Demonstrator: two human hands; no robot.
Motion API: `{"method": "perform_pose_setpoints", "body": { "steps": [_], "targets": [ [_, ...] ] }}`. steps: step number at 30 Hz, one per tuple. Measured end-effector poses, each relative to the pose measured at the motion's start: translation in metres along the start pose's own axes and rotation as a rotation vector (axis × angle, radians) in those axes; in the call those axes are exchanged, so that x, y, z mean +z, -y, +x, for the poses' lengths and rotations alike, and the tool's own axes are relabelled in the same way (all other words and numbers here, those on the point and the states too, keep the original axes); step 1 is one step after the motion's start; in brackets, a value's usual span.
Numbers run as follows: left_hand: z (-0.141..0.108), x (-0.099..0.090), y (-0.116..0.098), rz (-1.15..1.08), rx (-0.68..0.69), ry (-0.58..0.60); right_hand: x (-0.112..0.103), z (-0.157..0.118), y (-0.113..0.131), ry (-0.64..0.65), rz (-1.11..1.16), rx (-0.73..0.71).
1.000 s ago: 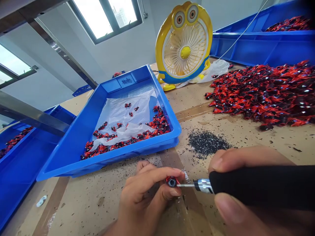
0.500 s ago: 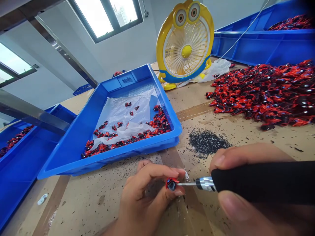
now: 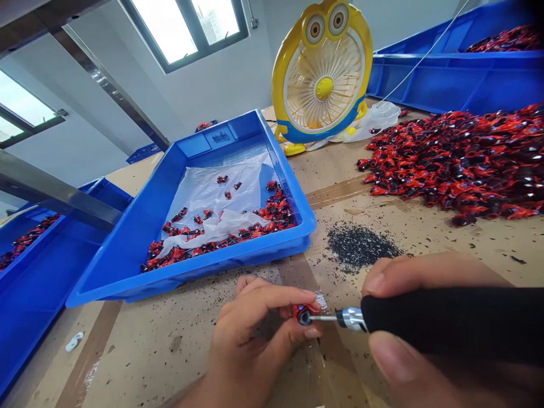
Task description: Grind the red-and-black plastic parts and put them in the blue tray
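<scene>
My left hand (image 3: pixel 255 334) pinches a small red and black plastic part (image 3: pixel 302 315) between thumb and fingertips, its hollow grey-black opening facing me. My right hand (image 3: pixel 403 362) is wrapped round a handheld rotary tool (image 3: pixel 442 317) with a thick black body, a silver chuck and a thin metal bit. The tip of the bit meets the right side of the part, by the left fingertips; its very end is hidden. Just beyond the hands, a heap of black shavings (image 3: pixel 361 246) lies on the brown table covering (image 3: pixel 170 345).
A blue tray (image 3: pixel 272 246) with plastic sheeting and similar parts stands ahead to the left. A large pile of parts (image 3: pixel 463 161) lies at right. Behind are a yellow fan (image 3: pixel 325 88) and more blue bins (image 3: pixel 450 85). A metal bar (image 3: pixel 55 192) crosses at left.
The part and left fingertips have shifted slightly right and up. The tool has moved a little left, and its chuck is nearer the part. Both grips stay closed.
</scene>
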State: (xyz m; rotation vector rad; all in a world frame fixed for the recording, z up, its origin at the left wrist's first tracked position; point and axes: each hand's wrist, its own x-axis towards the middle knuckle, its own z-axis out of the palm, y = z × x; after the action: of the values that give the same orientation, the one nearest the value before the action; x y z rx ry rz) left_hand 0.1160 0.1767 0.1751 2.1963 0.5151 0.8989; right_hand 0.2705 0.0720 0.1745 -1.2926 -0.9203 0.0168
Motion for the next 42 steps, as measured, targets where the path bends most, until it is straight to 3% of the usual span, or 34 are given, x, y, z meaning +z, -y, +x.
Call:
{"method": "perform_pose_setpoints", "body": {
  "steps": [8, 12, 17, 27, 35, 42],
  "targets": [
    [0.000, 0.000, -0.001, -0.005, 0.035, 0.009, 0.009, -0.014, 0.008, -0.022, -0.247, 0.125],
    [0.002, 0.001, -0.001, 0.007, 0.045, 0.017, 0.011, -0.013, 0.007, -0.023, -0.158, 0.064],
    [0.003, -0.001, -0.003, 0.029, -0.044, 0.042, 0.010, -0.011, 0.003, -0.053, -0.013, -0.001],
    [-0.003, 0.000, -0.003, 0.013, -0.126, 0.017, 0.007, 0.008, 0.008, -0.017, 0.006, -0.010],
    [-0.011, -0.002, -0.005, -0.081, -0.240, 0.046, -0.004, 0.007, 0.002, -0.050, -0.013, 0.003],
    [-0.007, -0.002, -0.003, -0.027, -0.164, 0.050, -0.007, -0.009, -0.002, -0.007, 0.022, -0.016]
  ]
}}
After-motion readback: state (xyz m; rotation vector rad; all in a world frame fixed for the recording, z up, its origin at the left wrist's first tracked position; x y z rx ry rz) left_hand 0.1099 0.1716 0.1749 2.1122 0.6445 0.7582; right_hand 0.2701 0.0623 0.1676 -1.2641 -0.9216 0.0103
